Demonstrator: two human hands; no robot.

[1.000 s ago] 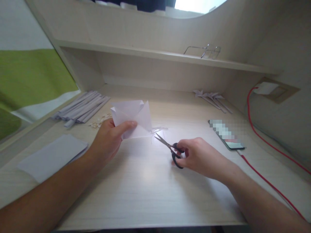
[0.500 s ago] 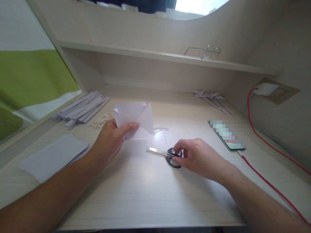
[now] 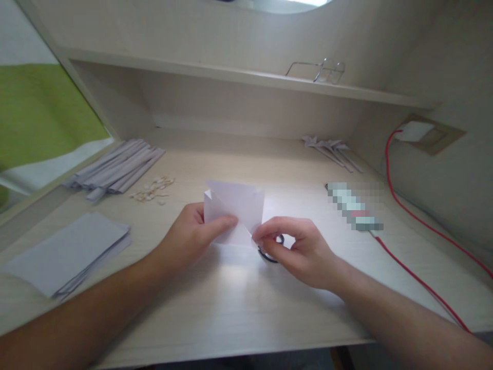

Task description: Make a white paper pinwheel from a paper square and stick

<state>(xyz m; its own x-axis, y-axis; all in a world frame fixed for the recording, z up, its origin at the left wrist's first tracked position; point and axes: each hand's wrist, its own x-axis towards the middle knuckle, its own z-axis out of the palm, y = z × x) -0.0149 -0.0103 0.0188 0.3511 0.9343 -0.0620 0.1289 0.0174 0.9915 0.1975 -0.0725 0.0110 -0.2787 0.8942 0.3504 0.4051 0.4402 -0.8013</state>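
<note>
A stack of white sheets lies well left of the fingers, with paper strips beyond it. The left hand pinches the folded white paper between thumb and fingers at its lower left edge. The right hand nips the paper's lower right corner with its fingertips, and black scissors lie on the desk just under those fingers. A phone lies further right.

The scissors lie mostly hidden behind the right fingers and the paper; only black handle loops show. Right of the fingers, the phone is blurred out.
</note>
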